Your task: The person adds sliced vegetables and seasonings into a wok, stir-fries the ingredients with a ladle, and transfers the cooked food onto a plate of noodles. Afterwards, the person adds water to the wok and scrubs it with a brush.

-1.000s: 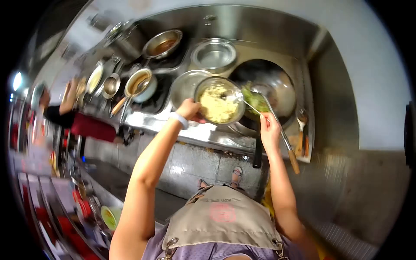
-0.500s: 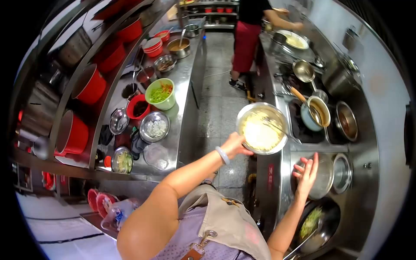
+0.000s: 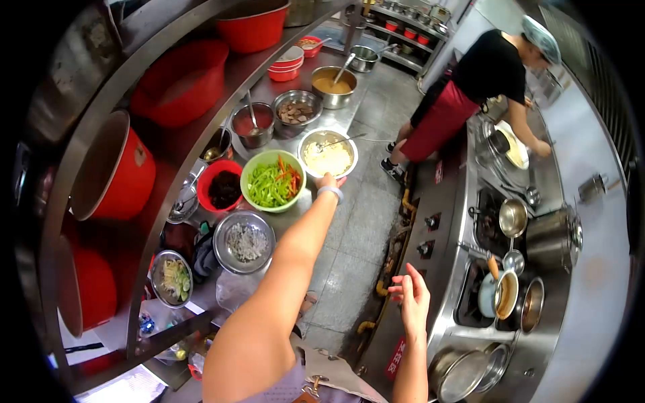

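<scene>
My left hand [image 3: 330, 183] grips the near rim of a metal bowl [image 3: 354, 144] with pale yellow food and a utensil in it. The bowl is at the edge of the left counter, beside a light green bowl [image 3: 299, 195] of sliced green and red vegetables. Whether it rests on the counter or hangs just above it I cannot tell. My right hand [image 3: 411, 299] is held over the aisle side of the stove, fingers apart, with nothing in it. Close to the green bowl stand a red bowl [image 3: 209, 176] of dark food and a metal bowl [image 3: 269, 232] of white pieces.
A person [image 3: 485, 74] in a dark red apron works at the far stove. Pots and ladles, including a light blue pot [image 3: 488, 295], sit along the right stove [image 3: 443, 269]. Red tubs [image 3: 138, 171] line the shelf at left. A floor aisle [image 3: 356, 235] runs between the counters.
My left hand has carried the metal bowl from the stove side across to the left counter. The view has turned left. My right hand stays empty on the stove side.
</scene>
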Demonstrator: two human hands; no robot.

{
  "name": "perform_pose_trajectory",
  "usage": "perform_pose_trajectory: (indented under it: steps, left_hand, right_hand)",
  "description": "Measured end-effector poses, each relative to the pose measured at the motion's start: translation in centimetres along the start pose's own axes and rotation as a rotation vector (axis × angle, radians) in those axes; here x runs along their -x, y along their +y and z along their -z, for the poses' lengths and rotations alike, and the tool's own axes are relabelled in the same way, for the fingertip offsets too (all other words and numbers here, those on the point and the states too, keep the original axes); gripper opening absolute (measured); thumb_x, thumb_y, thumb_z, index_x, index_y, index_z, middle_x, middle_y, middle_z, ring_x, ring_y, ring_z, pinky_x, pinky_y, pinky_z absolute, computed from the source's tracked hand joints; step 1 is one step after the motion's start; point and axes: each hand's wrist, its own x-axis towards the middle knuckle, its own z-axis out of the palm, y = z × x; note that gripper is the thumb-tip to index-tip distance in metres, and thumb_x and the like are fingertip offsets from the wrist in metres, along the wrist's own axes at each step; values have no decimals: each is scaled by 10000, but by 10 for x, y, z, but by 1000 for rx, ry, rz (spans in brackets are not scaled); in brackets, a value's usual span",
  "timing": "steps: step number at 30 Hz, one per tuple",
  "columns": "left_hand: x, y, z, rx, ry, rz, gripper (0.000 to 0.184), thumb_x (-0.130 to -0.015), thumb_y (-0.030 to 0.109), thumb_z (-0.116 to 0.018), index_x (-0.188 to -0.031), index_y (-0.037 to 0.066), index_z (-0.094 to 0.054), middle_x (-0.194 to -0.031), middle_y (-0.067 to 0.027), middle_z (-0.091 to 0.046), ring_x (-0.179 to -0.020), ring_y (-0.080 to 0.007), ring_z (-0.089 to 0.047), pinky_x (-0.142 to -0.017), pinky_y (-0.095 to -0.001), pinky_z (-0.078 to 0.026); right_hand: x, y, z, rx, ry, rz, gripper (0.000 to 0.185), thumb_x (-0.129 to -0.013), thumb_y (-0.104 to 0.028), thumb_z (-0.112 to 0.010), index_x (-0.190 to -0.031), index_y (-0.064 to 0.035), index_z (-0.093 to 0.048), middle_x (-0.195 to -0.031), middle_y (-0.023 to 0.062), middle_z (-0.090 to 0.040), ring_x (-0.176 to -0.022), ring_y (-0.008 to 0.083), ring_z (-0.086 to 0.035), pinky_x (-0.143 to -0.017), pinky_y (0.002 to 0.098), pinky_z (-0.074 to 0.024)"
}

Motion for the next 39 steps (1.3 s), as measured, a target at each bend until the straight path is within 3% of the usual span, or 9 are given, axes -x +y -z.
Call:
perform_pose_trajectory:
  steps: [3, 6, 8, 10, 13, 19, 26, 30, 39]
  left_hand:
    - [-51, -13, 6, 192, 27, 8, 614, -841, -49, -357, -1397, 98, -141, -1303, -209, -396, -969, -365, -590, -663, -462, -583]
    - [-30, 3, -14, 265, 130, 5, 520, -933, 238, -469, -1354, 65, -218, -1204, -201, -477, -838, -329, -614, -603, -402, -558]
    - [-36, -6, -12, 205, 195, -38, 505, -914, 410, -493, -1183, -10, -417, -798, -115, -578, -553, -195, -542, -455, -308, -455]
    - [-11, -5, -3, 92, 157, 134, 584, -854, 556, -512, -964, -17, -508, -630, -87, -519, -455, -165, -442, -395, -298, -360]
    - [141, 65, 40, -43, -289, 461, 540, -858, 575, -472, -975, 49, -440, -842, -104, -547, -774, -208, -552, -607, -389, -460]
    - [280, 139, 158, -147, -523, 174, 519, -900, 421, -482, -1248, 59, -354, -1145, -130, -509, -990, -233, -552, -788, -403, -480]
    - [364, 264, 202, -54, -628, -214, 413, -945, 246, -424, -1307, 55, -371, -1249, -174, -489, -1084, -272, -528, -874, -407, -464]
    - [379, 292, 183, -117, -637, -400, 407, -939, 241, -440, -1293, 47, -380, -1239, -174, -494, -1088, -264, -521, -877, -409, -456]
    - [407, 316, 162, -226, -489, -755, 520, -928, 223, -461, -1366, 44, -246, -1215, -189, -497, -1048, -261, -538, -841, -393, -480]
  right_hand:
    - [-20, -7, -18, 47, -72, 5, 454, -935, -235, -511, -1303, 14, -418, -944, 52, -601, -734, 90, -572, -600, 212, -454]
    - [-34, -26, -43, 61, -119, -4, 434, -929, -207, -523, -1293, 11, -436, -920, 54, -605, -715, 82, -562, -582, 202, -444]
    - [-44, -40, -63, 237, -220, 108, 442, -938, -242, -503, -1291, 12, -426, -883, 52, -602, -679, 83, -568, -565, 192, -436]
    - [-38, -71, -99, 267, -317, 230, 400, -921, -171, -528, -1262, 23, -451, -874, 46, -598, -702, 77, -558, -584, 187, -442]
    - [4, -127, -159, 239, -620, 624, 406, -848, -69, -604, -1225, 20, -483, -874, 42, -599, -749, 91, -576, -636, 196, -460]
    - [102, -215, -234, 173, -1060, 1036, 410, -745, 27, -678, -1135, 17, -554, -832, 40, -607, -695, 74, -582, -592, 198, -445]
    - [-42, -242, -255, -116, -379, 736, 190, -841, -114, -603, -998, -8, -583, -760, 15, -582, -550, 49, -493, -442, 182, -363]
    - [-94, -253, -279, -4, -333, 809, 263, -825, -208, -622, -951, 21, -600, -629, 15, -546, -446, 67, -450, -389, 195, -319]
    - [-159, -284, -285, -256, -394, 487, 164, -804, -147, -576, -825, 16, -577, -629, 70, -544, -442, 137, -488, -379, 238, -349]
